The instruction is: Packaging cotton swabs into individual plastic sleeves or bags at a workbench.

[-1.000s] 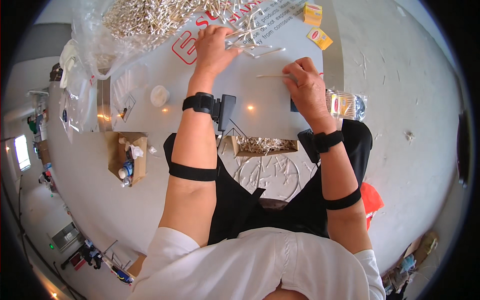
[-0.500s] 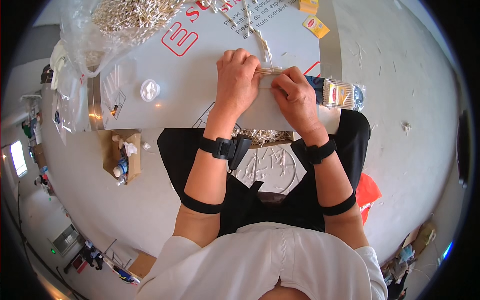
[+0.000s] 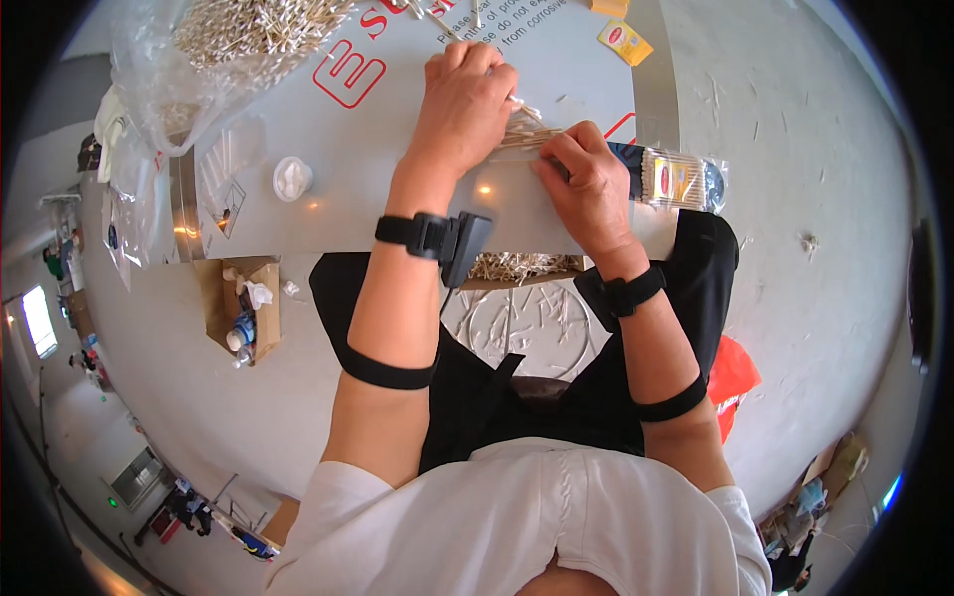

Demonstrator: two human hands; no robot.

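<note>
Several cotton swabs (image 3: 524, 132) lie between my two hands on the grey printed board. My left hand (image 3: 465, 111) is closed at their far left side, its fingertips partly hidden, with white swab tips showing beside its fingers. Bent fingers of my right hand (image 3: 588, 189) pinch the right ends of the swabs. Just right of that hand lies a clear packet of cotton swabs (image 3: 678, 181) with a yellow and red label. Farther off, a yellow label card (image 3: 625, 43) rests near the board's right edge.
A clear plastic bag holds a large heap of cotton swabs (image 3: 253, 28) at the far left. A small white round tub (image 3: 292, 179) stands on the board. Below its near edge are a box of swabs (image 3: 522, 267) and a cardboard box with bottles (image 3: 221, 298).
My left hand has moved away from me and slightly left, and the swabs between the hands now show more. My right hand has stayed almost in place.
</note>
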